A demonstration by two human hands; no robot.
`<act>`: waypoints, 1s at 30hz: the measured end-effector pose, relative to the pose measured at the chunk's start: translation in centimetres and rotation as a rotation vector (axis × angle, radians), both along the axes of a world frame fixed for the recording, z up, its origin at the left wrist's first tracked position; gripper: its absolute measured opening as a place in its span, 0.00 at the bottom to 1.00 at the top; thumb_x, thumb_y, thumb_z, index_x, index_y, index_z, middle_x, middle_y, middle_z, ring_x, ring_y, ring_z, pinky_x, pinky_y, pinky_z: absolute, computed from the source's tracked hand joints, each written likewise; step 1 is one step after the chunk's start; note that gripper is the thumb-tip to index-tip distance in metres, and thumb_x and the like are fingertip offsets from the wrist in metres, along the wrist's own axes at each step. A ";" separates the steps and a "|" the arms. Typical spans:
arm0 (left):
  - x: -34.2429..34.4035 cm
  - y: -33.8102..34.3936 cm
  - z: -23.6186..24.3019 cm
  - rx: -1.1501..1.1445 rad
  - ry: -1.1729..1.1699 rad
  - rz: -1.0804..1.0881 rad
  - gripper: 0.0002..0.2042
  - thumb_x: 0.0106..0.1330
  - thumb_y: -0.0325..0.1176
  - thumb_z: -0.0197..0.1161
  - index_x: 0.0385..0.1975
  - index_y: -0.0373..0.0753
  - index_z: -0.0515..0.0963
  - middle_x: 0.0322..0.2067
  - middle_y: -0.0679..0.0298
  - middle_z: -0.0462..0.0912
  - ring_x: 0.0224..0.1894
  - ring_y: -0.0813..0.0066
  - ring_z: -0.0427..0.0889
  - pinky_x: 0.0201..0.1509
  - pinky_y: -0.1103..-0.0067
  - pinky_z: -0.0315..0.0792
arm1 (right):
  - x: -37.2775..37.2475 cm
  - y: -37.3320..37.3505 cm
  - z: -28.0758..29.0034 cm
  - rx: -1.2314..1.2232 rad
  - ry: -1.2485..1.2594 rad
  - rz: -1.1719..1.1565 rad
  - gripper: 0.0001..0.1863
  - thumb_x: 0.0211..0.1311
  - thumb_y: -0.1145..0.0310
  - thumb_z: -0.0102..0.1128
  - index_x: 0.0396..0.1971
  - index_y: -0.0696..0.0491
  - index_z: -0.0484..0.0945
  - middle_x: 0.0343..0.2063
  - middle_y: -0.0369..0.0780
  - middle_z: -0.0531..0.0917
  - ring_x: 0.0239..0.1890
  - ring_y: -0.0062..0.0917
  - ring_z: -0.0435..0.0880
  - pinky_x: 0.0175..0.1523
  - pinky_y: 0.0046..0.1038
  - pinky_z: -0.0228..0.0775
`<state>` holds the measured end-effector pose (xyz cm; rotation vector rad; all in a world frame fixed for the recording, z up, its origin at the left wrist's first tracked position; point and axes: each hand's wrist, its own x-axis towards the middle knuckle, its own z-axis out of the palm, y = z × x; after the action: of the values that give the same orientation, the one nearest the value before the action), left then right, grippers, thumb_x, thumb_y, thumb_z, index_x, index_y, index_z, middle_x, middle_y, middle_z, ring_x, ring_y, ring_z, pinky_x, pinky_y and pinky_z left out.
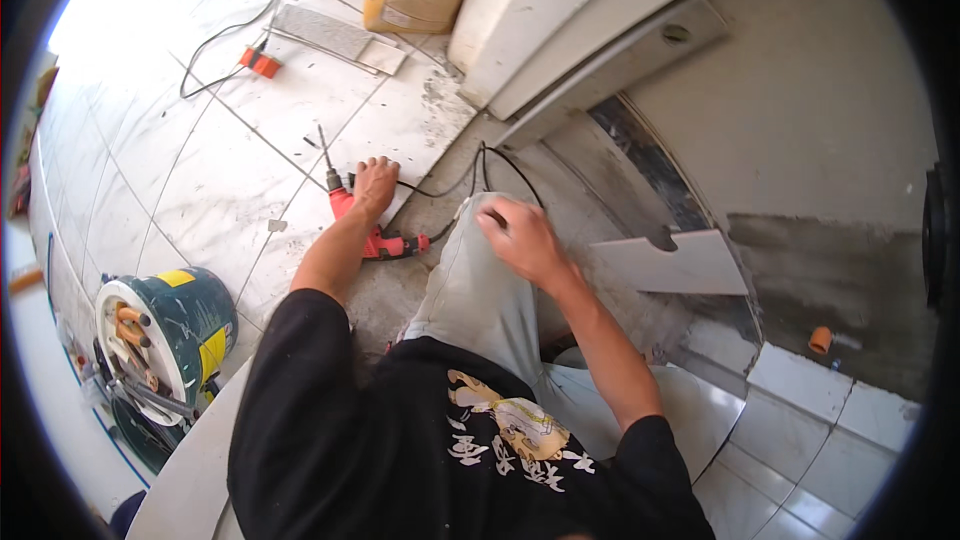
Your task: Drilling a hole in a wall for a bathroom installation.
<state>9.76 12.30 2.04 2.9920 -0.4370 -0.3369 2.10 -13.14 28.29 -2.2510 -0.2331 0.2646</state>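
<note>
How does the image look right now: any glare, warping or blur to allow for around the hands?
In the head view, glare washes out the tiled floor at upper left; the head view's dark round rim hides the corners, and tile lines bow near it; also in the head view, the red drill by the left hand is distinguishable, while the right hand looks slightly soft.

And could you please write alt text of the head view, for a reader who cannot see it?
The person's left hand is at a red power drill on the floor, its grip unclear; the right hand, loosely curled, is over a knee. A dark green bucket with tools is at left, a notched tile at right.
</note>
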 end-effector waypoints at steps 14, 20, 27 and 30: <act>18.7 20.4 -0.3 -0.809 -0.533 1.390 0.56 0.50 0.56 0.77 0.72 0.34 0.49 0.62 0.32 0.61 0.63 0.39 0.67 0.68 0.63 0.63 | 11.1 14.7 -25.3 -0.279 -0.121 0.413 0.28 0.54 0.60 0.71 0.55 0.51 0.75 0.44 0.47 0.78 0.49 0.44 0.77 0.52 0.44 0.70; 24.6 22.8 -3.1 -0.655 -0.473 1.169 0.49 0.52 0.49 0.74 0.73 0.46 0.53 0.58 0.39 0.68 0.63 0.43 0.67 0.65 0.64 0.68 | 12.4 13.3 -29.2 -0.178 -0.057 0.460 0.12 0.57 0.65 0.67 0.41 0.51 0.80 0.38 0.44 0.80 0.46 0.41 0.80 0.48 0.44 0.70; 20.9 24.6 -5.8 -0.599 -0.760 0.834 0.36 0.55 0.26 0.60 0.69 0.49 0.63 0.52 0.52 0.72 0.57 0.51 0.73 0.61 0.67 0.71 | 25.5 19.5 -25.9 0.187 0.258 0.101 0.20 0.65 0.60 0.61 0.52 0.54 0.76 0.29 0.45 0.86 0.35 0.39 0.87 0.42 0.36 0.76; 21.2 24.2 -5.8 -0.623 -0.738 0.824 0.36 0.53 0.25 0.61 0.68 0.49 0.64 0.53 0.51 0.71 0.56 0.51 0.73 0.60 0.66 0.71 | 32.3 27.0 -24.5 0.138 0.118 0.160 0.12 0.60 0.63 0.64 0.39 0.54 0.84 0.31 0.44 0.87 0.36 0.39 0.87 0.41 0.34 0.76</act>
<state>30.96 36.53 -3.79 2.2875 0.5608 0.8157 34.43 13.89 3.83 -2.0756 -0.3585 0.4517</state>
